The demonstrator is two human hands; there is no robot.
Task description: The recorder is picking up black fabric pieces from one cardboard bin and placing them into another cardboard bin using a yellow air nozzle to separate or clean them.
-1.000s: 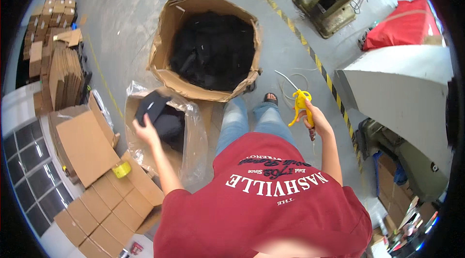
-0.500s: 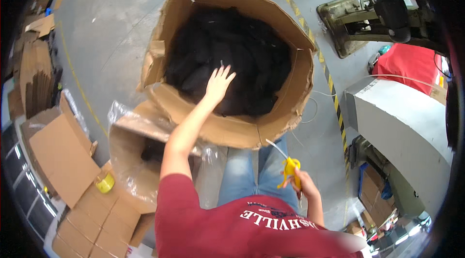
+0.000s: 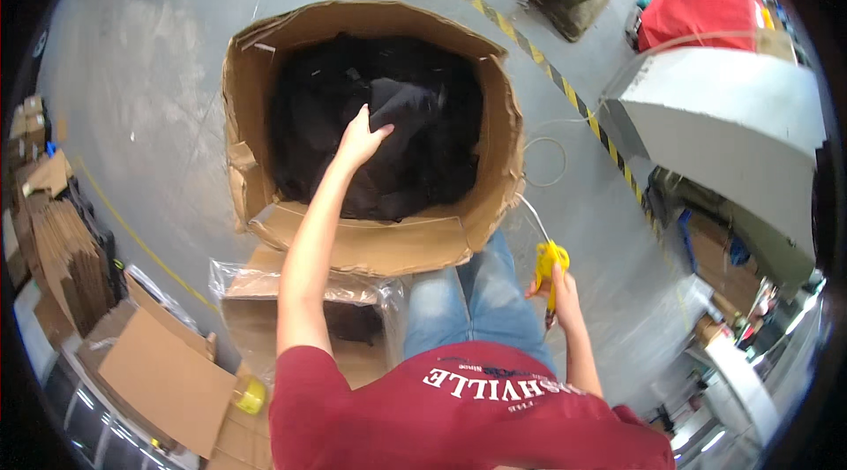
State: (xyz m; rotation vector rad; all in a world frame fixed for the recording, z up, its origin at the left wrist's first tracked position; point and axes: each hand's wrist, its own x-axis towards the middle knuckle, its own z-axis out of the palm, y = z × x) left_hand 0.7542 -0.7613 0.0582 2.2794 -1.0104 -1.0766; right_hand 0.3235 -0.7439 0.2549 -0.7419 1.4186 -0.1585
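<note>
A large open cardboard box (image 3: 379,245) stands before me, filled with black fabric pieces (image 3: 309,161). My left hand (image 3: 360,139) reaches into it, thumb apart from the index finger, at the edge of a raised black fabric piece (image 3: 401,104). That piece lies between thumb and finger; the other fingers are hidden. Outside the box, near my right thigh, my right hand (image 3: 563,289) is closed round the handle of a yellow air blow gun (image 3: 551,260). A thin white tube (image 3: 534,218) runs from the gun toward the box's right edge.
A smaller plastic-lined carton (image 3: 256,315) touches my side of the box. Flattened cardboard (image 3: 168,373) and a yellow tape roll (image 3: 250,395) lie at left. A looped hose (image 3: 547,161), striped floor tape (image 3: 573,97), a white machine body (image 3: 732,108) and a red cover (image 3: 697,11) are at right.
The view has shifted, so the box appears further left. My left hand has gone from spread fingers on the pile to a black piece, which is now raised. My right hand keeps the gun.
</note>
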